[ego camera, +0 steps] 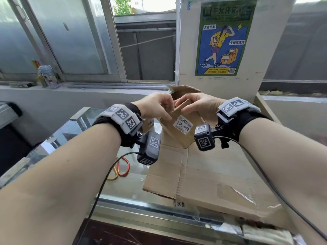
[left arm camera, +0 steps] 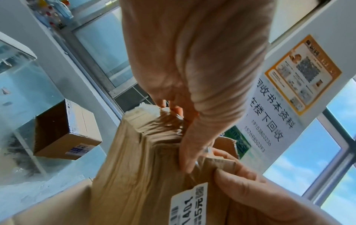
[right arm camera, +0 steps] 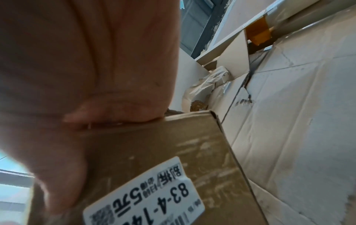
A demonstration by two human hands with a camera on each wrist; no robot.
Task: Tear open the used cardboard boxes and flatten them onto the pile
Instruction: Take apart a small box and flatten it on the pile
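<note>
A small brown cardboard box [ego camera: 178,131] with a white label [ego camera: 183,125] is held up over a pile of flattened cardboard [ego camera: 212,174]. My left hand [ego camera: 157,106] pinches the crumpled, torn top edge of the box [left arm camera: 154,159] on its left side. My right hand [ego camera: 198,105] grips the top edge on the right, thumb on the labelled face [right arm camera: 144,152]. In the left wrist view my left hand [left arm camera: 185,137] pinches the creased cardboard, with the right hand [left arm camera: 237,182] just below it. An opened flap [ego camera: 184,89] sticks up behind the hands.
The pile lies on a glass counter [ego camera: 123,191]. Another small box [left arm camera: 65,130] stands at the left on the glass. Red and yellow loops [ego camera: 120,167] lie on the counter. A tall board with a poster [ego camera: 223,38] stands behind. A bottle [ego camera: 46,76] sits on the window sill.
</note>
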